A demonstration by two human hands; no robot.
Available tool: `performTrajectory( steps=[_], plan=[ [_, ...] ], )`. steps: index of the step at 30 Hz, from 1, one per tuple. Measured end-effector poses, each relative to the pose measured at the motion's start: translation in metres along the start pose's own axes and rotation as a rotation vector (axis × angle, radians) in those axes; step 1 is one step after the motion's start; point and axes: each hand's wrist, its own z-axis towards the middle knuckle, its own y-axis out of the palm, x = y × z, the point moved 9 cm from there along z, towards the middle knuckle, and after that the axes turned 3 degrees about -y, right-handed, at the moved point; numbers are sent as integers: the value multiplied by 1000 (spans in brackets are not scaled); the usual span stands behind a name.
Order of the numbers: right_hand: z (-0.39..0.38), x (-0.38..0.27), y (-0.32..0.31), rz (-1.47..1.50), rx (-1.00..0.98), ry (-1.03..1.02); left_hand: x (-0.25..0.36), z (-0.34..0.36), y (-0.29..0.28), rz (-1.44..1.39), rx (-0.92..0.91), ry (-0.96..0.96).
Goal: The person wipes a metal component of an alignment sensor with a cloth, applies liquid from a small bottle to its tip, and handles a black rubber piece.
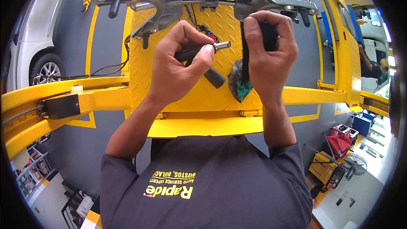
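- Left hand (176, 65) pinches a dark-handled tool (199, 51), metal tip exposed.
- Right hand (267, 55) clenches a dark rag (241, 82); both above the yellow lift platform's (220, 25) middle.
- Risk: loose pinch, tool could slip and drop.

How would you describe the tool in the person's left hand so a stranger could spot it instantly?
Start at the yellow tread-plate platform. Above it the left hand grips a short dark-handled tool. Its shiny silver tip, pointing toward the right hand, distinguishes it from the dark cloth there.

Yellow lift platform (186, 101), grey floor (76, 21), white car (34, 38) left
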Motion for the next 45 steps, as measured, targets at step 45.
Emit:
performTrajectory(
  steps=[45],
  plan=[
    [-6, -38, 6, -79, -42, -303, 26, 2, -6, 161, 25, 138]
  ],
)
